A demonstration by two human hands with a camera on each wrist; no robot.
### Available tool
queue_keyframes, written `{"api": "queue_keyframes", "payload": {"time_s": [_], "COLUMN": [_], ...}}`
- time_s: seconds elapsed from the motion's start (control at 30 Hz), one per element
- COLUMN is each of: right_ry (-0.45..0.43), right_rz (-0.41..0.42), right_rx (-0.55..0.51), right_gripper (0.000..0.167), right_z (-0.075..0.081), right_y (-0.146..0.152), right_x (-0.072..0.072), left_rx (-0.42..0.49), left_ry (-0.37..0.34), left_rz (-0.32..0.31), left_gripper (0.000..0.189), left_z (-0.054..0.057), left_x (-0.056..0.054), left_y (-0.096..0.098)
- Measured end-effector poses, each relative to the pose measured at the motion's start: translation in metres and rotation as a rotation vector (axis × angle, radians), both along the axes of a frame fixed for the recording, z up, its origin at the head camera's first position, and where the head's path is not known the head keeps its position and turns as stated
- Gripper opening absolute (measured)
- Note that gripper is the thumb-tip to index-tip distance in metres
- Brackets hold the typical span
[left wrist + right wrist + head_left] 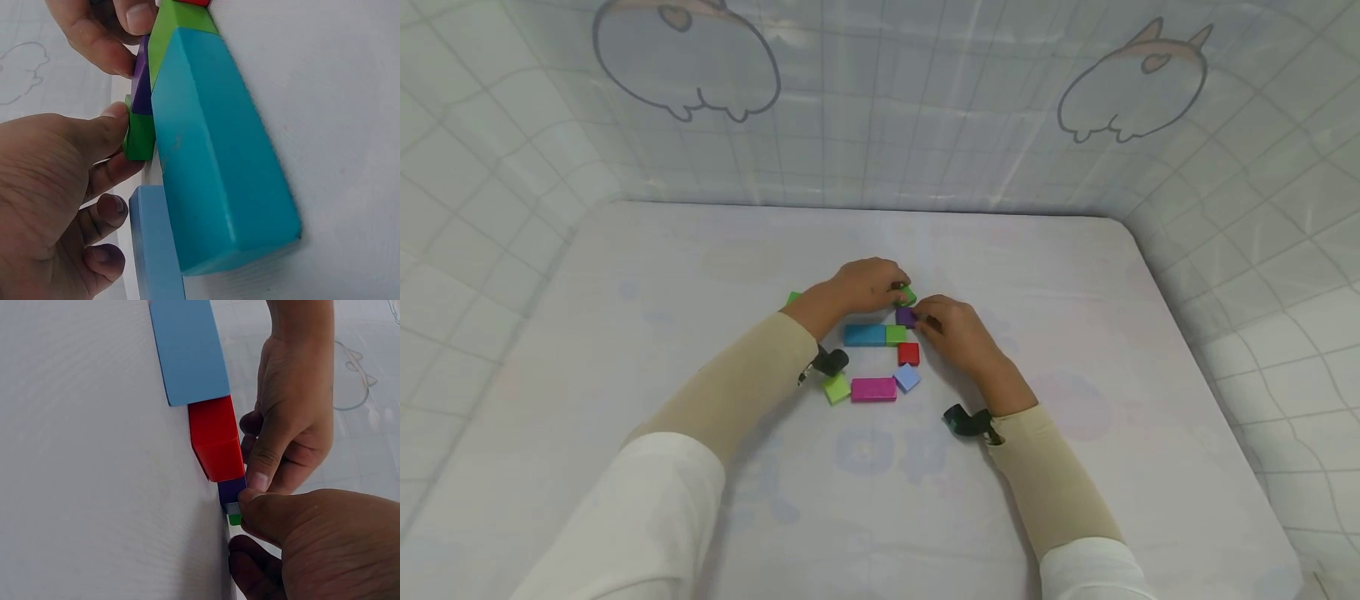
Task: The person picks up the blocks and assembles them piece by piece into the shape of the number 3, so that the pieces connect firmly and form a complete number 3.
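In the head view my left hand [868, 285] pinches a green block [907, 295] between thumb and fingers at the far end of a column of blocks. Right against it lies a purple block [905, 317], held at its right side by the fingertips of my right hand [955, 329]. The left wrist view shows the green block [139, 139] and purple block [142, 81] end to end. Nearer me come a lime-green block [896, 335], a long blue block [865, 336] on its left, and a red block [908, 353].
A tilted light-blue block [907, 378], a magenta block [873, 389] and a yellow-green block [837, 388] form the near row. Another green block [794, 297] peeks out behind the left wrist. A pale blue block [153, 244] lies below the left fingers. A pale cloth covers the table [700, 242].
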State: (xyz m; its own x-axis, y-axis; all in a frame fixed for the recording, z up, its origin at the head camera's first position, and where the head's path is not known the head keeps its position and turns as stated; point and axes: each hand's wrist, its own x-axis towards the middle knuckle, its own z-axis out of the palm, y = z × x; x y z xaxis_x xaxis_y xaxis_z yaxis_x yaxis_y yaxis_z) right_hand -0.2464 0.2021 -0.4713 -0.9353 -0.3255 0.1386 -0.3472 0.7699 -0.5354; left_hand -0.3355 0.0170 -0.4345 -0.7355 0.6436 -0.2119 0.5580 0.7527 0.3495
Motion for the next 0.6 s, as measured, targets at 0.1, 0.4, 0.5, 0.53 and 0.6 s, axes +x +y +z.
{"api": "queue_keyframes", "payload": {"time_s": [0.1, 0.4, 0.5, 0.53, 0.6], "right_ry": [0.000, 0.026, 0.029, 0.030, 0.032], "right_rz": [0.002, 0.030, 0.038, 0.039, 0.041], "right_rx": [-0.003, -0.022, -0.024, -0.022, -0.019], "right_gripper": [0.025, 0.023, 0.024, 0.024, 0.024], "right_z": [-0.0006, -0.0022, -0.0036, -0.0039, -0.0048], "right_y": [0.0007, 0.0022, 0.0023, 0.0023, 0.0022], "right_x": [0.0012, -0.0014, -0.0019, -0.0019, -0.0022], "left_rx": [-0.002, -0.004, -0.013, -0.016, -0.019], "left_ry": [-0.004, 0.007, 0.009, 0.008, 0.007], "left_rz": [0.001, -0.008, -0.010, -0.010, -0.008], "left_gripper": [0.039, 0.032, 0.033, 0.034, 0.035], "left_z": [0.0000, -0.0011, -0.0017, -0.0020, -0.0021], "left_x": [0.0007, -0.0006, -0.0003, -0.0001, 0.0004], "left_y": [0.0009, 0.0011, 0.0012, 0.0012, 0.0013]}}
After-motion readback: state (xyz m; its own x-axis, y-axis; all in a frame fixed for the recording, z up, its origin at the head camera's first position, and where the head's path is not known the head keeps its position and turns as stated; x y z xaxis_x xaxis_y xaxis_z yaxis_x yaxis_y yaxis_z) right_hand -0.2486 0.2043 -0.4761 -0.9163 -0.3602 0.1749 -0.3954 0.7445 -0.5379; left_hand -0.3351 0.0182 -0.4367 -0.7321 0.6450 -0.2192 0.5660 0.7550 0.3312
